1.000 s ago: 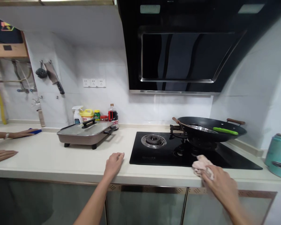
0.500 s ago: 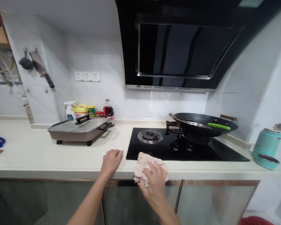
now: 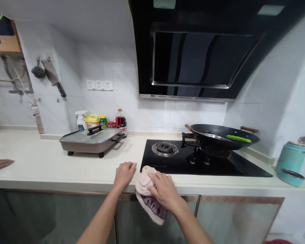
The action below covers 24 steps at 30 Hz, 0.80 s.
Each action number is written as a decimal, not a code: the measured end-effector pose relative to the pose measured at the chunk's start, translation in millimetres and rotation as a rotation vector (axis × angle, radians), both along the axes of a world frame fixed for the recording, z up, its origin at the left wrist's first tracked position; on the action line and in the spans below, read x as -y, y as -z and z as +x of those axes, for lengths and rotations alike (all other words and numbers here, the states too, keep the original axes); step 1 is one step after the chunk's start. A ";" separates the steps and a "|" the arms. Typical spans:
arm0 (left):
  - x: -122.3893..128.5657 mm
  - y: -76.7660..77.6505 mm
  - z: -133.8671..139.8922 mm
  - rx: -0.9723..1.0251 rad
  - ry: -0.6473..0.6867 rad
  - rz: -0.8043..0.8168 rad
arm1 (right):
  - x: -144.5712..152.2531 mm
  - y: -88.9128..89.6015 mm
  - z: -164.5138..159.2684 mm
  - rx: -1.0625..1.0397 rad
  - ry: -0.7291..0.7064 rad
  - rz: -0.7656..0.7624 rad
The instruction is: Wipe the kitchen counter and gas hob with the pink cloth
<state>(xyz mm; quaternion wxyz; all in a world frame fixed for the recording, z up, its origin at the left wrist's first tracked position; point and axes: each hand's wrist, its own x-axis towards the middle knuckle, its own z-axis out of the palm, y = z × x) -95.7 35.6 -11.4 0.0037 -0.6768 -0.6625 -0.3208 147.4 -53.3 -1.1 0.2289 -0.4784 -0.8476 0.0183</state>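
Under my right hand (image 3: 164,190) is a pale pink cloth (image 3: 143,184), gripped and pressed against the counter's front edge just before the gas stove (image 3: 173,166). A purple-patterned part of the cloth hangs down over the edge. My left hand (image 3: 125,174) rests on the white counter (image 3: 66,171), left of the cloth and the stove's corner. It holds nothing; its fingers lie on the surface, slightly bent.
A lidded electric pan (image 3: 86,145) stands to the left, with bottles (image 3: 121,122) behind it. On the stove sits a wok (image 3: 205,137) with a green-handled utensil (image 3: 239,139). A turquoise flask (image 3: 289,159) is far right. Brown-tipped sticks or fingers (image 3: 0,165) show at the left edge.
My right hand has moved the cloth slightly left along the edge, and its purple part now hangs down. The blue thing at the far left is gone from view. The view has shifted slightly.
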 end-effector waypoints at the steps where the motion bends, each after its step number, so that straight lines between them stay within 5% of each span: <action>1: 0.5 0.1 0.1 0.004 0.002 -0.001 | -3.8 -1.5 -1.4 0.022 0.005 0.000; 10: 3.7 -1.1 2.3 0.055 0.010 0.010 | -9.8 28.6 -36.9 0.079 0.170 0.066; 19: -4.0 -1.8 -3.2 0.019 0.006 -0.009 | -7.6 12.7 -55.8 0.140 0.239 0.094; 24: -2.0 -6.6 -1.0 -0.040 -0.024 -0.016 | -15.6 36.1 -42.3 0.095 0.206 0.172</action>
